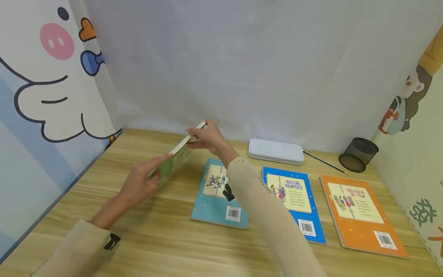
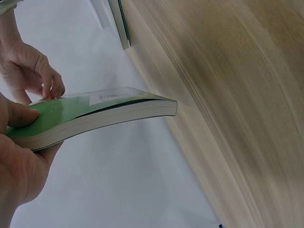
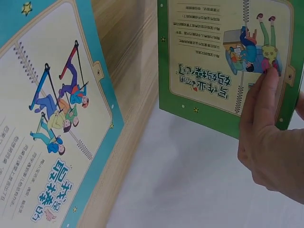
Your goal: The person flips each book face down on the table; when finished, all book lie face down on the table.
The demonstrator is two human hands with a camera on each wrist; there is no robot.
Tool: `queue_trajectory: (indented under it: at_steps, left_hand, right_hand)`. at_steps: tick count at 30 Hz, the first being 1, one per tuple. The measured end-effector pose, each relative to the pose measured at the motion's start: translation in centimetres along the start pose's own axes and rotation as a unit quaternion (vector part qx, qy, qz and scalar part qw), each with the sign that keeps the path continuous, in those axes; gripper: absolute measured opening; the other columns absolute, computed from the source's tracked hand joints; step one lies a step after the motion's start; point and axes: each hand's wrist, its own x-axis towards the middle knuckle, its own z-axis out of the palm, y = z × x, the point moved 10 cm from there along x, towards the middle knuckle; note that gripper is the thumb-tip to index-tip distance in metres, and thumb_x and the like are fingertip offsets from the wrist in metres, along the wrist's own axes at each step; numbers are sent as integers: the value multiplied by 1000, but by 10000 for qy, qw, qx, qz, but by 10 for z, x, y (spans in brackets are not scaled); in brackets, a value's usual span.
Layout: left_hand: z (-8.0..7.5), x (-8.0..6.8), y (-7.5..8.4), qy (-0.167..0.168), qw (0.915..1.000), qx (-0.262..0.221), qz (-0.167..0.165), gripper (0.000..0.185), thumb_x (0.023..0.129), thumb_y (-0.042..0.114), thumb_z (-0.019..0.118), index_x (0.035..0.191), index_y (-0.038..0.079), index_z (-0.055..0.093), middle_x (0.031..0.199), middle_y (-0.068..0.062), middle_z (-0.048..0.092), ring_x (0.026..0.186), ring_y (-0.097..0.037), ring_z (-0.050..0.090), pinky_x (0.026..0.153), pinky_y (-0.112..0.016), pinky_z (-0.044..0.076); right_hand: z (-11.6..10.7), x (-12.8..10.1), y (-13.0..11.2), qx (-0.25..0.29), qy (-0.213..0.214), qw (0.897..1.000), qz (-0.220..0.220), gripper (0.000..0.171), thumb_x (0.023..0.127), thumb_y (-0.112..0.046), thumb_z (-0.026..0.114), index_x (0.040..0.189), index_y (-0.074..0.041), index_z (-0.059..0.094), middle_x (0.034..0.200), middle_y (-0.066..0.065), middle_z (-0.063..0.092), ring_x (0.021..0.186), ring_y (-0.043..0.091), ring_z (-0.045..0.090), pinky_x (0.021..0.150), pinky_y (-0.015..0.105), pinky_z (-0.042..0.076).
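Note:
Both hands hold one green book up on edge above the left part of the table. My left hand grips its near end, thumb on one cover and fingers on the other, as the left wrist view shows. My right hand pinches the far end along the top edge. In the right wrist view the green book's back cover faces the camera, with a cartoon picture and lines of print. Just right of it, a teal book lies flat on the table, partly hidden by the right forearm.
A blue book and an orange book lie in a row to the right, barcodes up. Behind them are a white case, a pencil and a black mesh cup. A pale curtain closes off the back of the wooden table.

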Motion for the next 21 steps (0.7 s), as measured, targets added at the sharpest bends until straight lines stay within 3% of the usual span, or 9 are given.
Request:
queue_trajectory:
  at_steps: [3,6,12,16,21]
  left_hand:
    - [-2,1,-3,181,9997,-36,-147,64,76,-29,54,133,-1,61,122,-29,67,61,-11,54,56,-25,46]
    - [-3,2,-7,319,9988,-141,-332,64,77,-29,54,133,-1,61,124,-29,66,81,-26,68,61,-28,55]
    - [-7,3,-9,493,9947,-599,-675,61,78,-28,56,133,-1,61,127,-30,64,94,-41,71,68,-14,55]
    - [-10,3,-10,579,9915,-779,-860,61,79,-28,57,133,-2,60,127,-30,63,95,-45,70,70,-11,54]
    - [-13,5,-9,650,9876,-997,-1026,62,80,-27,56,137,-2,57,130,-31,61,97,-47,68,69,-13,56]
  right_hand:
    - [1,-1,-1,-322,-190,9993,-93,67,97,-29,65,149,-7,28,117,21,50,93,36,71,84,41,61]
    - [0,-2,0,-639,-328,9973,-146,68,100,-44,55,152,-11,26,132,29,50,109,44,67,93,48,58]
    - [-5,-1,16,-441,-586,9967,351,79,100,-66,27,162,-25,2,149,36,39,136,51,44,107,57,46]
    - [-8,2,26,-323,-673,9961,472,79,100,-66,26,162,-23,3,153,37,33,141,53,36,112,58,40]
    - [-13,3,36,-459,-729,9957,341,73,103,-59,31,162,-24,7,156,35,26,140,54,37,112,57,41]
